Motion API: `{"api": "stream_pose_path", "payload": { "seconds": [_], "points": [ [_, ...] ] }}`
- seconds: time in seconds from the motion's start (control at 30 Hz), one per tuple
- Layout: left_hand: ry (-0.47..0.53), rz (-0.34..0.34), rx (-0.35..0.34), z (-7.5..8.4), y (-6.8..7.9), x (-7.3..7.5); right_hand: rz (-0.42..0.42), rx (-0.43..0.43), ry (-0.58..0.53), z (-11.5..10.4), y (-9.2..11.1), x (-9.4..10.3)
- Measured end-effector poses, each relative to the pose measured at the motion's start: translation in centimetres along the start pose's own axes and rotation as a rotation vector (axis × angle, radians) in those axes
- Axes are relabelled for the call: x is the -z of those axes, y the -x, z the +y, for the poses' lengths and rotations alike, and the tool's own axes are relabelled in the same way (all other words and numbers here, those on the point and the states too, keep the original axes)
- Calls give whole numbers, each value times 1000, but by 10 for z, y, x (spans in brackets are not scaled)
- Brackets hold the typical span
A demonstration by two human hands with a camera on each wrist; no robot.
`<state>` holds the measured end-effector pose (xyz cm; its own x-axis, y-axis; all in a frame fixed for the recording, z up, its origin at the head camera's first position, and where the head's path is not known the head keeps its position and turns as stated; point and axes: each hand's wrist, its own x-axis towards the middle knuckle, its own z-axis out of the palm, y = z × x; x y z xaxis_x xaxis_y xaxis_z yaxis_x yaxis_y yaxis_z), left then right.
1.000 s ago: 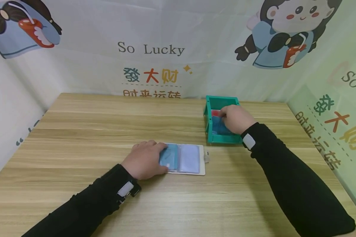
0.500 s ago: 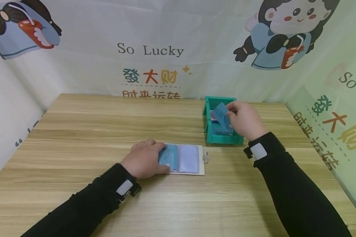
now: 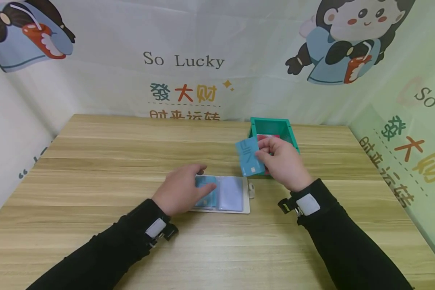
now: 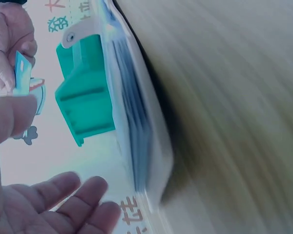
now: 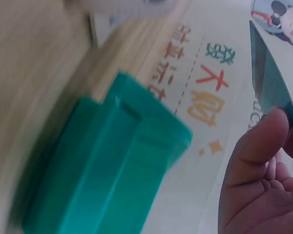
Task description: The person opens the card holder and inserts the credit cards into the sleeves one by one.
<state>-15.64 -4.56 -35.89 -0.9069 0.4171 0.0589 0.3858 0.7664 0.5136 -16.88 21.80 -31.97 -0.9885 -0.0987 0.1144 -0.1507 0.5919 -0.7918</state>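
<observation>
In the head view, my right hand (image 3: 284, 163) pinches a blue card (image 3: 249, 157) in front of the green bin (image 3: 272, 122). The right wrist view shows the card (image 5: 268, 73) edge-on between thumb and fingers. My left hand (image 3: 181, 189) hovers over the left part of an open card holder (image 3: 233, 194), thumb and fingers spread apart. Under that hand, a blue card (image 3: 211, 200) fills the left page; the right page is a pale clear sleeve. From the left wrist, the holder's stacked sleeves (image 4: 129, 117) show from the side, with the left fingers (image 4: 90, 195) holding nothing.
A reddish card (image 3: 264, 137) lies inside the green bin, partly hidden by the right hand. The holder's snap tab (image 3: 251, 190) sticks out at its right edge. A printed cloth (image 3: 112, 60) hangs behind the wooden table (image 3: 130, 149).
My right hand has lifted the blue card out of the bin and brought it left and nearer. My left hand has risen off the holder, its thumb moving up and right.
</observation>
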Motion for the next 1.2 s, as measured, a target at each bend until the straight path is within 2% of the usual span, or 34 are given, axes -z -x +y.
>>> {"api": "stream_pose_path", "payload": {
  "seconds": [0.37,0.5,0.63,0.77,0.97,1.1,1.2],
  "points": [
    [344,21,1,16,-6,-10,-129,-34,-194,-5,12,-37],
    [412,9,42,19,-7,-12,-152,-40,-219,-6,14,-45],
    [439,-3,82,18,-7,-13,-163,-56,-191,-6,16,-48],
    [424,-6,86,14,-7,-13,-165,-38,-73,-4,19,-48],
    [383,-16,108,7,-4,-7,-178,54,251,-1,26,-44],
    [349,-32,115,0,-2,-4,-239,85,416,2,31,-45],
    [326,-47,116,-3,0,-5,-303,77,504,2,34,-47]
  ]
}}
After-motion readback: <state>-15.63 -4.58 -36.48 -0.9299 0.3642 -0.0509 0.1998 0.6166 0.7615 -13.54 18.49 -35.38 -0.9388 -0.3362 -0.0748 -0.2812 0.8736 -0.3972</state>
